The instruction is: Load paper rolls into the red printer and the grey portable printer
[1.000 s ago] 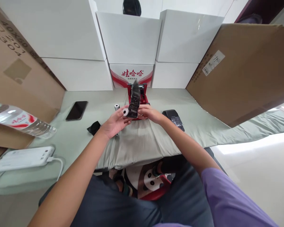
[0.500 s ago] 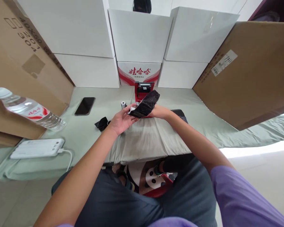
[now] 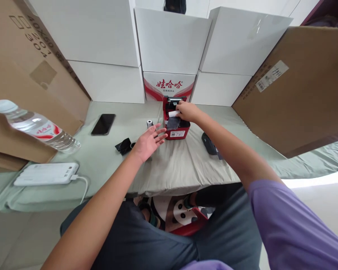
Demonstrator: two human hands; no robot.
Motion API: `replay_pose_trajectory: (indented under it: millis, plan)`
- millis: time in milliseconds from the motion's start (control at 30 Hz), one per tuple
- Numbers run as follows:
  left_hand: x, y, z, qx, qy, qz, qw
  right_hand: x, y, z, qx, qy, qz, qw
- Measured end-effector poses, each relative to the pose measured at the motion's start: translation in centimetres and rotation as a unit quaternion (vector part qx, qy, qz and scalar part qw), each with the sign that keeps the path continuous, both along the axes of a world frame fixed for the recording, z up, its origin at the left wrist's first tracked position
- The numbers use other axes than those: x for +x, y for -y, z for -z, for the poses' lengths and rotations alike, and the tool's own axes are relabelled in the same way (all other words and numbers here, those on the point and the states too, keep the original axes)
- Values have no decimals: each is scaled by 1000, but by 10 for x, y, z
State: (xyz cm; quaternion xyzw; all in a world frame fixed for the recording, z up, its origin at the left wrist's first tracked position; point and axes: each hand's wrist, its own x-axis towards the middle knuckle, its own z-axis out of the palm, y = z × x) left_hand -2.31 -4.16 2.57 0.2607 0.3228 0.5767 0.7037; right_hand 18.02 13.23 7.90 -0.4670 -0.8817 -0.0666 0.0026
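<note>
The dark sheet held between both hands a moment ago now lies in the red printer (image 3: 176, 125); the right hand (image 3: 186, 111), grip pinched on a white paper roll (image 3: 174, 113) there, has moved forward; the left hand (image 3: 149, 141) hovers open beside it. On the surface (image 3: 174, 165): one phone (image 3: 103, 124), one bottle (image 3: 33, 125), one power bank (image 3: 46, 174), one spare roll (image 3: 149, 123).

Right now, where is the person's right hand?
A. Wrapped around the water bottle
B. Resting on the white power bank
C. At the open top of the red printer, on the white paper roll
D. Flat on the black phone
C: the right hand is at the open top of the red printer, fingers on the white paper roll, while the left hand hovers open beside the printer, holding nothing.
</note>
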Motion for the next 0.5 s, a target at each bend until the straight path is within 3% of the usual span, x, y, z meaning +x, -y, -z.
replay_pose_trajectory:
  millis: [167,500]
  plan:
    - [3,2,2,12,-22,26,999,-8,6,10,-5,32,31,999]
    - [15,11,9,-3,-32,94,995,-14,-6,8,-49,25,42,998]
